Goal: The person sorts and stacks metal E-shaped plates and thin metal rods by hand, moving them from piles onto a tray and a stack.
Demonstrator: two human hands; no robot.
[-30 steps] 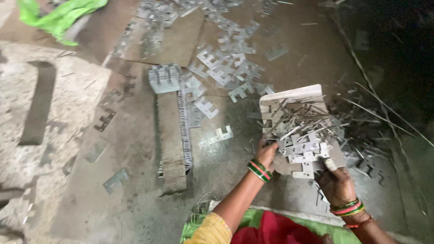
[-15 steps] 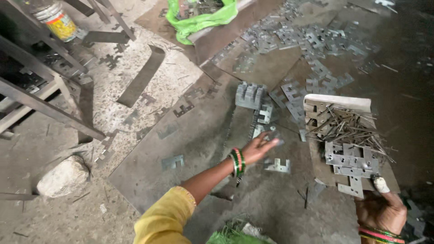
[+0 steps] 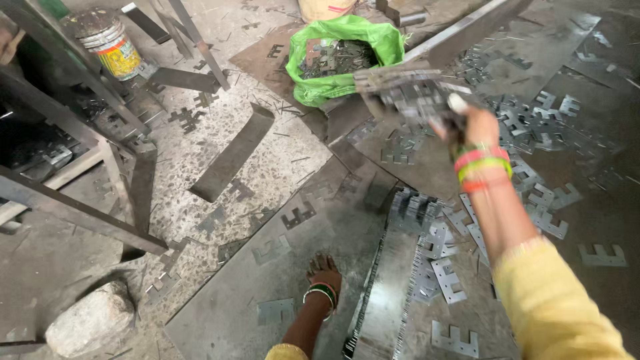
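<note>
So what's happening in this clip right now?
A person sits on a workshop floor strewn with stamped metal pieces. The right hand holds up a board loaded with metal pieces, close to an open green bag that already holds similar scrap. The left hand rests flat on a metal sheet on the floor, empty. A paint tin stands at the upper left.
</note>
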